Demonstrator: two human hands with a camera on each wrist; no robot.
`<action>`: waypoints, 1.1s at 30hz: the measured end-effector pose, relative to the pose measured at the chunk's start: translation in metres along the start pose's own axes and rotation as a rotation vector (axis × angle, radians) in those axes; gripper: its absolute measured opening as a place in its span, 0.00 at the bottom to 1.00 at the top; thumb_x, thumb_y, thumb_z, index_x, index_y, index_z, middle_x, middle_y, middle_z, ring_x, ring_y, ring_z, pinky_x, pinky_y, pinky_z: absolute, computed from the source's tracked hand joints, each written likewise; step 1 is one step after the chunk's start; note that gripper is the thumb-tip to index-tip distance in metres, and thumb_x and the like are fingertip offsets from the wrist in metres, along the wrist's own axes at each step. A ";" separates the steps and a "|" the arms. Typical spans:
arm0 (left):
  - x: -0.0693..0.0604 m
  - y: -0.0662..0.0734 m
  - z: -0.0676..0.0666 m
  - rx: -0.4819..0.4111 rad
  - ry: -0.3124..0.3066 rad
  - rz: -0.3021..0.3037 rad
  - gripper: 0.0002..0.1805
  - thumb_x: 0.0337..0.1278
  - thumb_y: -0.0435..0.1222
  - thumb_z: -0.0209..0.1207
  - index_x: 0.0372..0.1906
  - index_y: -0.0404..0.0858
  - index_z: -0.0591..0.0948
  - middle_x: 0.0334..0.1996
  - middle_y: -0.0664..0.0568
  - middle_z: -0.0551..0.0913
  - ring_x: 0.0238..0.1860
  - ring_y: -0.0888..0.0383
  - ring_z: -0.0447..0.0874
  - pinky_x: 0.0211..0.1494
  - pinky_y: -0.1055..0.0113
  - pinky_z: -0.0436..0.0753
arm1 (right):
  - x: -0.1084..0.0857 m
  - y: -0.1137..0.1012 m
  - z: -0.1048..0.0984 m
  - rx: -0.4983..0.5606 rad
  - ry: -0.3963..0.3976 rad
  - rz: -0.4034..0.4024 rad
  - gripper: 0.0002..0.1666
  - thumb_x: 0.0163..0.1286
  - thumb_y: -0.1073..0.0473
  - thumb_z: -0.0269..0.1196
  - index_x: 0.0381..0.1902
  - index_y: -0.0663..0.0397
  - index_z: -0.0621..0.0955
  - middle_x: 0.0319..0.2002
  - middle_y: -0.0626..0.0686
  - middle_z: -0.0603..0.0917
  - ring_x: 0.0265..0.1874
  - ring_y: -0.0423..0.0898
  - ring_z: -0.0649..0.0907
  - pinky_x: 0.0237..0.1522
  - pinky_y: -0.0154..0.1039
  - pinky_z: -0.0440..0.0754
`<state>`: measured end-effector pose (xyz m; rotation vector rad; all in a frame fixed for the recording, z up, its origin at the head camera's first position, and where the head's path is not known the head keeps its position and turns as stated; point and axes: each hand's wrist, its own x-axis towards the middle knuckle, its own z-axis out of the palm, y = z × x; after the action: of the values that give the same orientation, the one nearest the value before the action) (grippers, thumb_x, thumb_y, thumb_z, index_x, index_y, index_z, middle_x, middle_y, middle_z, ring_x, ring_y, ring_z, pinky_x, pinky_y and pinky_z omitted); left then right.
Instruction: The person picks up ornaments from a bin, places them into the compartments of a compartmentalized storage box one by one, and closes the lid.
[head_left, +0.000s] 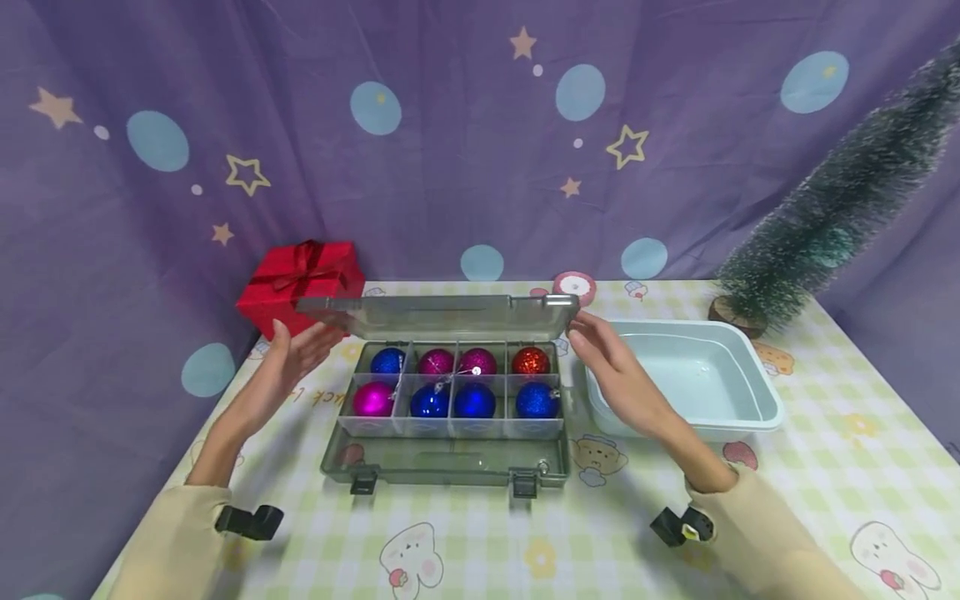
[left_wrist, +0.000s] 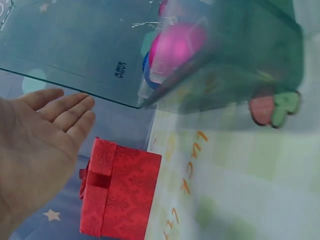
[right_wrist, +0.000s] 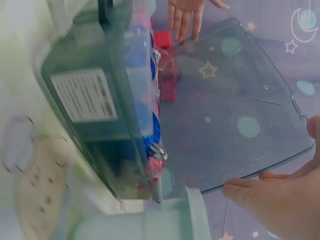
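A clear grey-green plastic case (head_left: 446, 462) lies on the table with its lid (head_left: 427, 318) raised at the back. Divided compartments inside hold several shiny baubles, among them a magenta one (head_left: 373, 400), a blue one (head_left: 474, 401) and a red one (head_left: 531, 362). My left hand (head_left: 288, 367), fingers straight and palm facing inward, is at the lid's left edge; whether the fingertips touch it I cannot tell. On the other side, my right hand (head_left: 618, 371) has its nearly straight fingers against the lid's right edge (right_wrist: 260, 172), thumb near the front corner.
To the right stands a pale blue plastic basin (head_left: 693, 367). A small artificial Christmas tree (head_left: 832, 208) is behind it. At the back left sits a red gift box (head_left: 273, 283) with a bow, and a pink ribbon roll (head_left: 575, 287) lies behind the case.
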<state>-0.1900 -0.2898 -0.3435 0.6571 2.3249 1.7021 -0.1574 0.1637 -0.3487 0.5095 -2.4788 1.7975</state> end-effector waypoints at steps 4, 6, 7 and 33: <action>-0.011 -0.005 0.005 0.005 0.008 -0.019 0.50 0.78 0.61 0.12 0.80 0.22 0.48 0.78 0.24 0.49 0.78 0.27 0.38 0.81 0.57 0.47 | -0.015 0.001 0.003 0.027 -0.013 0.018 0.34 0.87 0.49 0.46 0.80 0.63 0.58 0.77 0.67 0.62 0.76 0.62 0.62 0.75 0.62 0.58; -0.018 -0.009 0.008 0.004 0.024 -0.040 0.51 0.78 0.62 0.12 0.78 0.18 0.48 0.77 0.22 0.49 0.77 0.25 0.38 0.81 0.59 0.46 | -0.020 0.002 0.005 0.028 -0.023 0.012 0.34 0.87 0.50 0.45 0.80 0.62 0.59 0.78 0.66 0.62 0.77 0.62 0.61 0.75 0.63 0.58; -0.021 -0.011 0.009 -0.002 0.031 -0.045 0.51 0.78 0.62 0.12 0.78 0.18 0.48 0.77 0.21 0.48 0.77 0.26 0.37 0.80 0.64 0.47 | -0.023 0.003 0.006 0.026 -0.028 0.006 0.33 0.87 0.50 0.45 0.80 0.62 0.59 0.78 0.65 0.61 0.76 0.62 0.61 0.75 0.63 0.58; -0.077 -0.038 0.030 0.235 0.099 0.049 0.34 0.73 0.26 0.58 0.80 0.38 0.64 0.78 0.43 0.64 0.71 0.73 0.64 0.66 0.82 0.66 | -0.079 0.026 0.028 -0.276 -0.050 -0.145 0.33 0.78 0.57 0.64 0.76 0.60 0.71 0.77 0.59 0.65 0.72 0.61 0.69 0.66 0.62 0.71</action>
<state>-0.1186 -0.3086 -0.3972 0.6895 2.6253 1.5267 -0.0857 0.1638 -0.3995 0.7005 -2.5885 1.3789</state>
